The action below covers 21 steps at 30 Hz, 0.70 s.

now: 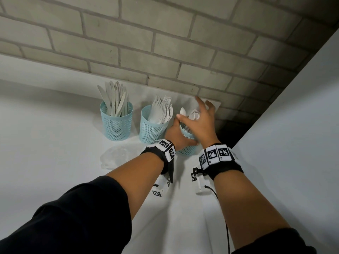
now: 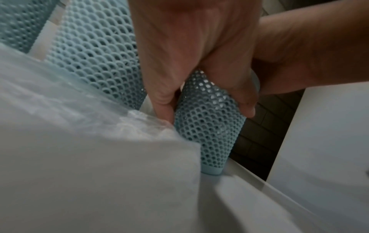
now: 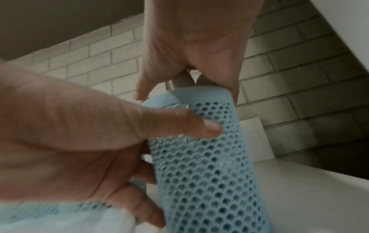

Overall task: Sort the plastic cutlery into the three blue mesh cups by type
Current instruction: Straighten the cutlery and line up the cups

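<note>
My two bare forearms, black long sleeves (image 1: 78, 213) pushed up near the elbows, black fabric wrist straps (image 1: 227, 168) carrying white blocks printed with black-and-white square markers (image 1: 218, 153), small white tagged camera mounts beneath (image 1: 197, 182), a thin black cable (image 1: 222, 213) trailing from my right wrist

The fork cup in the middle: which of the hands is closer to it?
Left. The left hand grips the spoon cup on the side facing the fork cup; the right hand is over the spoon cup's top, farther off.
</note>
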### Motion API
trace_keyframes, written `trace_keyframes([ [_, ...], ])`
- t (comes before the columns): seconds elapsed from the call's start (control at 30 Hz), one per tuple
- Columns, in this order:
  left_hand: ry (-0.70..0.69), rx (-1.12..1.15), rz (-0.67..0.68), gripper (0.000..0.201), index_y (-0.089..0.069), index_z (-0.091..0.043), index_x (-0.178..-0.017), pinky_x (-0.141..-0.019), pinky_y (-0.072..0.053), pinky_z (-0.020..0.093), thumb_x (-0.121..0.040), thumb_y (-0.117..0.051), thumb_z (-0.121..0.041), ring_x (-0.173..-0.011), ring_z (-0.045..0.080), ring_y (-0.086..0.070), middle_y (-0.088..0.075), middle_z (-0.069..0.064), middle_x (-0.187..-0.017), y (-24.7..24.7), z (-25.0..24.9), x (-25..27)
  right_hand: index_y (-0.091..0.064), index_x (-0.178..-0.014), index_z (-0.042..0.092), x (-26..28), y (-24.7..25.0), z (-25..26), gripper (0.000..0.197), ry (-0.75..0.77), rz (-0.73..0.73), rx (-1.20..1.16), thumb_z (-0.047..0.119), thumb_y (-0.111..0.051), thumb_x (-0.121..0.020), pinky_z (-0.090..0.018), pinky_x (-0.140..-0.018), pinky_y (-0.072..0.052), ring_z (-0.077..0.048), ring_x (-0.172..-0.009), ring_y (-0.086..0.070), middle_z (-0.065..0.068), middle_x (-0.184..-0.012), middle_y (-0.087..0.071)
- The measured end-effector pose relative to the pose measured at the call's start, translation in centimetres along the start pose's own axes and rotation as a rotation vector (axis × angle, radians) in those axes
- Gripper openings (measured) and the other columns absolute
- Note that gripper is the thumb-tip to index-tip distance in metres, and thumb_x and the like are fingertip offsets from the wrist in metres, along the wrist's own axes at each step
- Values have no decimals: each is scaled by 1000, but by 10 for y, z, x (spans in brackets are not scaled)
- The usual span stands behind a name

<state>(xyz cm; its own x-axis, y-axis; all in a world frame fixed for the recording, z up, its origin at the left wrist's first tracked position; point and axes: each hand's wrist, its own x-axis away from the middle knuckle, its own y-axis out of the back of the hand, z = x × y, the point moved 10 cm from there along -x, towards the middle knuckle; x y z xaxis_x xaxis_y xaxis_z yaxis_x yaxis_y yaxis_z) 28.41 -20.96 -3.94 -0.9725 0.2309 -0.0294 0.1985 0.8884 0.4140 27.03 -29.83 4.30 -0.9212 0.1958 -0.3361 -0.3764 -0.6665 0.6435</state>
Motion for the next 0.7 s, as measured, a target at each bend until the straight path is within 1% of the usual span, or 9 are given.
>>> trace_keyframes([
  [0.07, 3, -49, 0, 100, -23, -4, -142, -108, -34, 33, -65, -84, -25, -129, 26, -42, -44, 11, -135, 1, -1, 1, -50, -132, 31, 0, -9, 9, 71, 91, 20, 119, 50, -76, -68, -37, -101, -42, -22, -124, -41, -3, -138, -42],
  [0.1, 15, -42, 0, 103, -22, -4, -142, -109, -34, 34, -63, -85, -26, -129, 26, -41, -43, 11, -136, 1, 1, 1, -52, -129, 29, -3, -8, 8, 69, 91, -5, 100, 50, -76, -68, -39, -101, -44, -22, -121, -44, -3, -133, -46],
  [0.17, 27, 16, 3, 112, -19, -9, -143, -108, -37, 35, -56, -88, -28, -127, 24, -45, -46, 8, -136, 0, 3, 0, -46, -133, 26, -7, -1, -2, 78, -9, -70, -54, 49, -78, -65, -40, -100, -45, -19, -119, -47, -4, -134, -42],
  [0.27, 34, 15, 8, 118, -15, -9, -144, -109, -36, 36, -55, -88, -28, -128, 23, -44, -44, 7, -139, -1, 6, -2, -33, -141, 29, -15, -10, -5, 90, -45, 33, -56, 44, -80, -66, -31, -98, -43, -11, -116, -46, -3, -138, -38],
  [0.37, 28, 15, -11, 108, -24, -10, -139, -105, -40, 36, -55, -89, -27, -122, 23, -49, -50, 6, -131, 0, 6, -5, -34, -140, 28, -21, -1, -11, 86, -88, -44, -57, 42, -78, -67, -38, -96, -47, -19, -115, -50, -7, -131, -43],
  [0.43, 30, 6, -18, 103, -27, -10, -135, -102, -42, 37, -54, -88, -28, -117, 22, -52, -53, 7, -126, 0, 8, -5, -46, -130, 27, -17, -11, 1, 67, -9, 23, 76, 37, -74, -70, -33, -87, -48, -20, -105, -54, -7, -120, -49],
  [0.5, 25, -2, -12, 100, -28, -9, -131, -101, -43, 38, -53, -88, -29, -117, 23, -52, -54, 7, -124, -1, 9, -7, -60, -111, 23, -9, -16, 14, 42, 89, 48, 179, 31, -71, -71, -29, -76, -48, -23, -93, -58, -7, -107, -55],
  [0.6, 8, 21, -25, 101, -30, -10, -130, -98, -44, 37, -51, -90, -28, -113, 23, -54, -54, 6, -123, 0, 7, -8, -64, -93, 18, -7, 7, 10, 26, 52, -92, 18, 21, -70, -68, -35, -73, -53, -27, -85, -59, -9, -97, -56],
  [0.7, 0, 19, -22, 99, -32, -11, -129, -96, -46, 37, -52, -90, -28, -111, 23, -55, -55, 5, -122, 2, 4, -9, -61, -83, 19, -14, 33, 10, 17, 70, -233, -158, 15, -68, -68, -37, -73, -52, -31, -86, -59, -9, -92, -56],
])
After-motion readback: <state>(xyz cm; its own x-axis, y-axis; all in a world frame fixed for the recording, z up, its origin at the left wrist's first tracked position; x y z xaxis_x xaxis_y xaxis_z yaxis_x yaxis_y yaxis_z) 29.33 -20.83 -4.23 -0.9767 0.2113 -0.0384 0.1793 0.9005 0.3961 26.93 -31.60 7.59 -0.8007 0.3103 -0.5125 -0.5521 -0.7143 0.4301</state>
